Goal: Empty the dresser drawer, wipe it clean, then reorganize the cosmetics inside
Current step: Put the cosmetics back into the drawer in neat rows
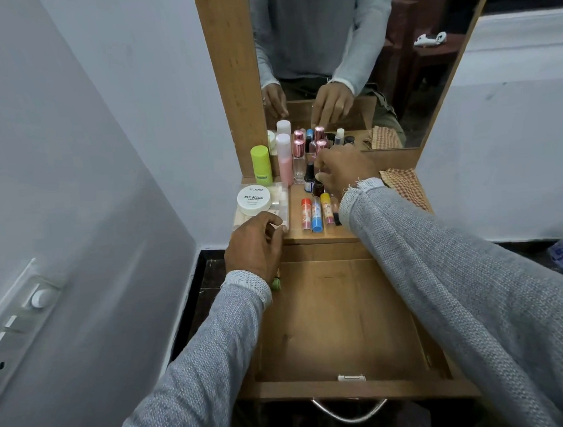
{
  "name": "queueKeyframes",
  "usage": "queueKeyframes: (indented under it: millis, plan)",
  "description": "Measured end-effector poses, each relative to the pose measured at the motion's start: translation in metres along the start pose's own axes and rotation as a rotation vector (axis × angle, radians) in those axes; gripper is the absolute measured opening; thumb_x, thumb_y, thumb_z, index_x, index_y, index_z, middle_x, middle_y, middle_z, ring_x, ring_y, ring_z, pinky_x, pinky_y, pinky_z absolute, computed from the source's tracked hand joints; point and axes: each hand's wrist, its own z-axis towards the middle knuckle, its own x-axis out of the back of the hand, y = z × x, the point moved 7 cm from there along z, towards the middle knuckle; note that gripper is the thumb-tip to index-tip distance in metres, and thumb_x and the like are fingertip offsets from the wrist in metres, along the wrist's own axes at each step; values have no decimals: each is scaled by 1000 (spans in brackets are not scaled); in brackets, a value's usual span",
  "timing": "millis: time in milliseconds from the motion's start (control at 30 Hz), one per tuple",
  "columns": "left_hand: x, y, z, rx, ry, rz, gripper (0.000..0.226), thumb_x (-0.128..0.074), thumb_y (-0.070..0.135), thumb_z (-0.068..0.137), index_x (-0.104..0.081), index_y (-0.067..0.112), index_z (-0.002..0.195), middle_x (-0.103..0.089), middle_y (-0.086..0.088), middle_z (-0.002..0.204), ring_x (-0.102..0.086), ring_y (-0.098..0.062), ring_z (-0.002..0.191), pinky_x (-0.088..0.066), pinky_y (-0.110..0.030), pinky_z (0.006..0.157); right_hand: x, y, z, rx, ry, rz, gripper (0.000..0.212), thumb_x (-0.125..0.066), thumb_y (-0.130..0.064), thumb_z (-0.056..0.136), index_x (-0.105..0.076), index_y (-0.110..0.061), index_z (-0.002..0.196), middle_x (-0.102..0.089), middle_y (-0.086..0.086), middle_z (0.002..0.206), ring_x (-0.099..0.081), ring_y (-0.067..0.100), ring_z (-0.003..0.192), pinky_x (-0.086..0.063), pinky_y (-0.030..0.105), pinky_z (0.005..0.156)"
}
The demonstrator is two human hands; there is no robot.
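Observation:
The dresser drawer (338, 321) is pulled out, its wooden bottom bare. Cosmetics stand on the dresser top (327, 233). My left hand (254, 244) curls its fingers round the near corner of a clear plastic box (277, 197) that carries a white nail polish remover jar (254, 200). A small green item (275, 284) peeks out under that wrist. My right hand (343, 172) reaches over the top and pinches a small dark bottle (318, 188) next to a blue-labelled bottle (309, 177). Three coloured lip balm tubes (316, 214) lie in front.
A lime green bottle (261, 165), a pink bottle (285, 161) and pink-capped perfume bottles (299, 161) stand against the mirror (330, 47). A checked cloth (402, 184) lies at the top's right. White walls close in on both sides; a switch panel (21, 312) is on the left.

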Motion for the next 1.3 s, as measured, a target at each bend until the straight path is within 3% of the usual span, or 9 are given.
queueKeyframes:
  millis: [167,433,533,667,867,1033,1100,1300]
  plan:
    - [-3,-7,-1,18,-11,-7,8,-63,31,89,-65,29,96,-61,12,81,-60,-17,84,-55,-36,76,-10,4,3,-11,-15,5,17,-63,-21,86,-61,-19,102,-64,0,101,-56,21,96,-53,40,80]
    - [1,-10,-2,32,-4,-22,10,-63,32,89,-65,28,98,-69,4,90,-59,-15,80,-53,-31,75,-6,12,1,-58,33,241,6,-67,-17,79,-64,-21,82,-64,-4,80,-59,15,78,-55,37,74]
    - [3,-10,-1,32,9,-30,10,-63,33,89,-65,29,98,-69,3,90,-61,-16,81,-53,-31,74,16,13,-2,-84,122,353,5,-68,-16,80,-64,-17,84,-64,-4,80,-57,11,74,-51,25,67]
    - [5,-5,-3,-1,29,-93,15,-65,33,88,-65,26,102,-65,8,84,-61,-16,80,-55,-34,76,49,3,-23,-46,194,446,9,-68,-18,82,-63,-18,89,-59,-11,79,-51,-3,66,-35,7,57]
    - [-6,10,-18,-111,22,-190,27,-70,36,84,-64,25,109,-64,9,88,-61,-9,80,-56,-34,74,29,-27,-81,94,17,521,11,-71,-17,79,-62,-17,85,-59,-11,75,-54,1,65,-44,18,58]
    - [-28,4,-40,-133,-73,-132,12,-69,34,84,-66,30,95,-65,15,85,-60,-7,77,-55,-34,74,-6,-33,-119,44,-93,567,12,-72,-14,75,-62,-19,79,-58,-15,69,-52,-5,61,-38,7,54]
    - [-36,-1,-50,-135,-94,-121,7,-67,33,85,-66,31,92,-61,20,83,-59,-6,77,-54,-34,80,-18,-34,-127,30,-134,584,12,-72,-14,76,-61,-17,78,-60,-13,70,-53,-3,61,-38,8,54]
    - [-70,-20,-67,-45,-285,-57,17,-62,30,90,-66,23,105,-69,1,102,-64,-16,89,-55,-35,81,-53,-33,-143,27,-271,552,10,-72,-22,76,-62,-21,77,-63,-12,75,-57,4,70,-52,27,66]
